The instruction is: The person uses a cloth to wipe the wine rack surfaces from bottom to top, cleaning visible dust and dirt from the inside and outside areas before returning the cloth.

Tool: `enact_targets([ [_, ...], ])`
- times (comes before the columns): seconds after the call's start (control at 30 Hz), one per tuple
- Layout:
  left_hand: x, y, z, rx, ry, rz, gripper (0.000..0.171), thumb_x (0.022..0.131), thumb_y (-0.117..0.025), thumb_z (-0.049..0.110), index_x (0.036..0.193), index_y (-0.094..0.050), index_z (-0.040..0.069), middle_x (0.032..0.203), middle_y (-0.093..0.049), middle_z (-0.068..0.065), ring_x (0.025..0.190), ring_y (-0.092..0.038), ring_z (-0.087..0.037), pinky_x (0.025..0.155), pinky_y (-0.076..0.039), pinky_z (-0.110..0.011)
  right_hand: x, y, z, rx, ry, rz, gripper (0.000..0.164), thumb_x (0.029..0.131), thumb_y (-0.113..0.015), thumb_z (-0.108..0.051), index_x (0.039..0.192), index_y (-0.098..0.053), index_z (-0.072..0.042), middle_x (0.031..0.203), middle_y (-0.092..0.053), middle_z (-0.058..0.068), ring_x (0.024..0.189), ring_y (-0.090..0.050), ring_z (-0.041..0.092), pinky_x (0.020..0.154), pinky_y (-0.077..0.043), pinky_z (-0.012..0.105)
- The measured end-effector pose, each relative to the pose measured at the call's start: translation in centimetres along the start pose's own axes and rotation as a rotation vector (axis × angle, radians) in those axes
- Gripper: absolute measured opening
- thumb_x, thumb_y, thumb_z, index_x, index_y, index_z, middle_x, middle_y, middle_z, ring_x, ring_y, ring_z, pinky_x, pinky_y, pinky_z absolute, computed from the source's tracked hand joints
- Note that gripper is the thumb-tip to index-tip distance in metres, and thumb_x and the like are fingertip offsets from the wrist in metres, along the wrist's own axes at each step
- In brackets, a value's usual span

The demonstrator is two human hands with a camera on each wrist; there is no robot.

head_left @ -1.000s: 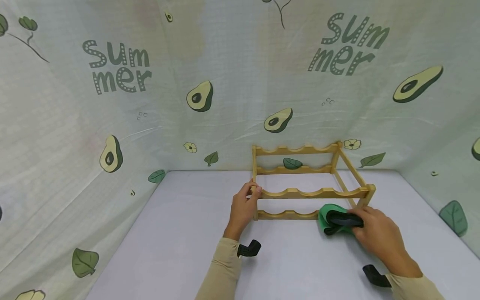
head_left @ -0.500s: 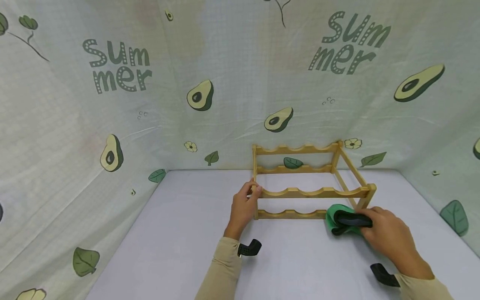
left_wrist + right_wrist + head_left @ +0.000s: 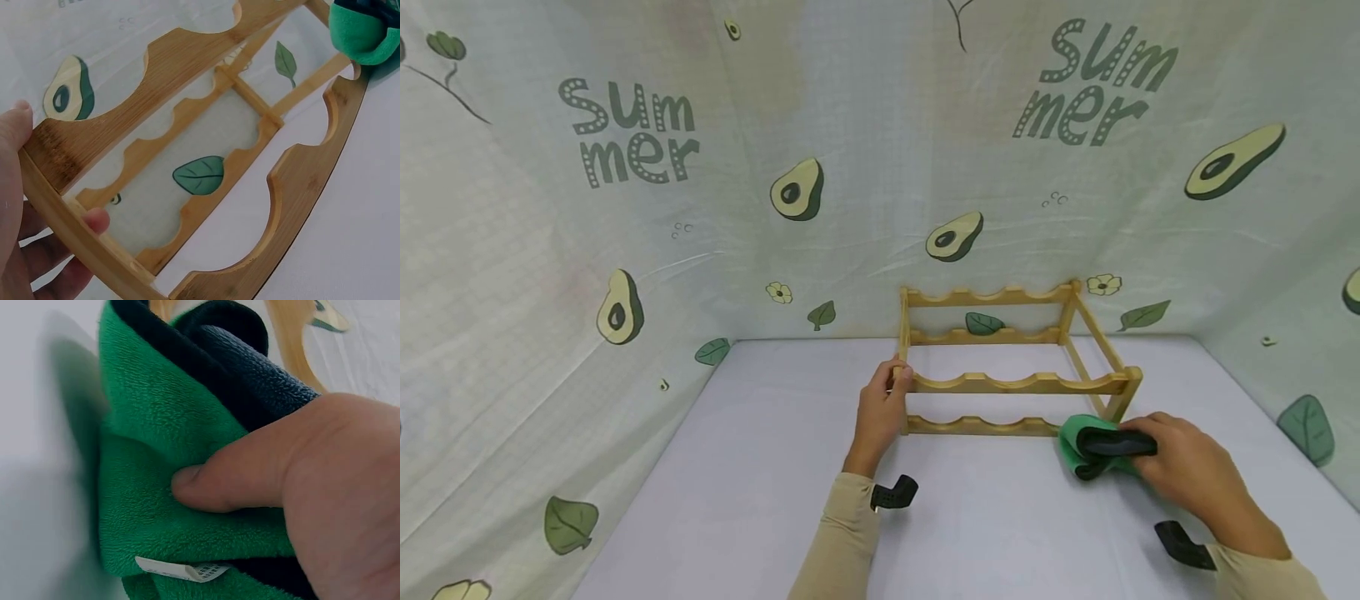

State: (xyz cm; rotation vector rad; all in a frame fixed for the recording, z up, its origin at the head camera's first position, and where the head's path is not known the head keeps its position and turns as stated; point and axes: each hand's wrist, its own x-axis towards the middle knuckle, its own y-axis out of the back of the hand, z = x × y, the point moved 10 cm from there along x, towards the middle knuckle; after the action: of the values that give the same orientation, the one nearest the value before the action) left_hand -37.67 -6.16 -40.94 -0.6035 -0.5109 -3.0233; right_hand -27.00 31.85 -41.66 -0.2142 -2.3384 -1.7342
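Observation:
A wooden rack with scalloped rails (image 3: 1011,384) stands toward the back of the table. My left hand (image 3: 877,417) grips its left end at the front; in the left wrist view the thumb lies near the upper rail (image 3: 106,137), with fingers curled round the end piece. At the rack's lower right front corner, my right hand (image 3: 1195,468) holds a folded green cloth (image 3: 1073,435) with a dark grey side and black edging. The cloth overlaps the right end of the lower front rail. In the right wrist view, the thumb presses on the green fabric (image 3: 144,494), above a white label (image 3: 178,569).
A white tabletop (image 3: 760,467) lies under everything. Behind and at both sides hangs a pale curtain (image 3: 865,150) printed with avocados, leaves and lettering, close behind the rack. Black wrist-worn devices (image 3: 895,492) sit at both sleeves.
My right hand has moved the green cloth rightward along the lower front rail to its right end. The left hand keeps its grip on the rack, and the head view has shifted slightly.

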Motion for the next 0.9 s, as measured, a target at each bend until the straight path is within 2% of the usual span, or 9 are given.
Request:
enact_targets([
  [0.2, 0.1, 0.3, -0.4, -0.053, 0.0, 0.029, 0.025, 0.1, -0.06, 0.045, 0.11, -0.065, 0.023, 0.143, -0.056, -0.002, 0.103, -0.066, -0.013, 0.088, -0.051, -0.039, 0.0, 0.0, 0.8, 0.034, -0.017, -0.028, 0.038, 0.072, -0.075, 0.003, 0.11, -0.072, -0.001, 0.112, -0.067, 0.025, 0.103, -0.059, 0.05, 0.081, -0.045, 0.066],
  [0.3, 0.1, 0.2, -0.3, -0.073, -0.01, 0.037, 0.025, 0.099, -0.062, 0.043, 0.108, -0.066, 0.02, 0.133, -0.064, -0.006, 0.098, -0.067, -0.013, 0.086, -0.052, -0.038, -0.1, 0.3, 1.0, 0.037, -0.014, -0.013, 0.039, 0.072, -0.074, 0.004, 0.111, -0.072, -0.002, 0.113, -0.067, 0.026, 0.104, -0.059, 0.05, 0.08, -0.045, 0.066],
  [0.43, 0.1, 0.2, -0.1, -0.053, -0.017, 0.035, 0.026, 0.101, -0.059, 0.044, 0.108, -0.065, 0.02, 0.123, -0.069, -0.005, 0.096, -0.066, -0.014, 0.083, -0.051, -0.037, -0.3, 1.2, 1.2, 0.044, -0.008, 0.052, 0.041, 0.072, -0.073, 0.005, 0.112, -0.072, -0.004, 0.114, -0.066, 0.027, 0.104, -0.058, 0.05, 0.08, -0.044, 0.067],
  [0.57, 0.2, 0.2, -0.1, -0.046, -0.008, 0.02, 0.025, 0.101, -0.057, 0.044, 0.109, -0.064, 0.02, 0.131, -0.065, -0.004, 0.103, -0.065, -0.013, 0.086, -0.051, -0.037, -0.5, 2.0, 1.5, 0.062, -0.028, 0.111, 0.041, 0.073, -0.074, 0.004, 0.113, -0.07, -0.003, 0.115, -0.065, 0.029, 0.104, -0.057, 0.051, 0.078, -0.042, 0.067],
  [0.7, 0.2, 0.1, -0.1, -0.036, -0.001, -0.001, 0.024, 0.102, -0.057, 0.042, 0.108, -0.063, 0.02, 0.131, -0.065, -0.005, 0.107, -0.065, -0.014, 0.089, -0.051, -0.039, -0.7, 2.9, 1.9, 0.087, -0.038, 0.184, 0.04, 0.073, -0.08, 0.001, 0.112, -0.07, -0.002, 0.114, -0.066, 0.029, 0.102, -0.058, 0.052, 0.078, -0.042, 0.067],
  [0.9, 0.1, 0.0, 0.4, -0.027, -0.024, -0.022, 0.024, 0.104, -0.054, 0.039, 0.109, -0.061, 0.017, 0.138, -0.059, -0.01, 0.121, -0.06, -0.019, 0.094, -0.05, -0.044, -1.2, 3.7, 2.3, 0.138, -0.042, 0.286, 0.044, 0.072, -0.083, 0.004, 0.113, -0.068, 0.001, 0.111, -0.065, 0.031, 0.102, -0.057, 0.054, 0.08, -0.041, 0.067],
])
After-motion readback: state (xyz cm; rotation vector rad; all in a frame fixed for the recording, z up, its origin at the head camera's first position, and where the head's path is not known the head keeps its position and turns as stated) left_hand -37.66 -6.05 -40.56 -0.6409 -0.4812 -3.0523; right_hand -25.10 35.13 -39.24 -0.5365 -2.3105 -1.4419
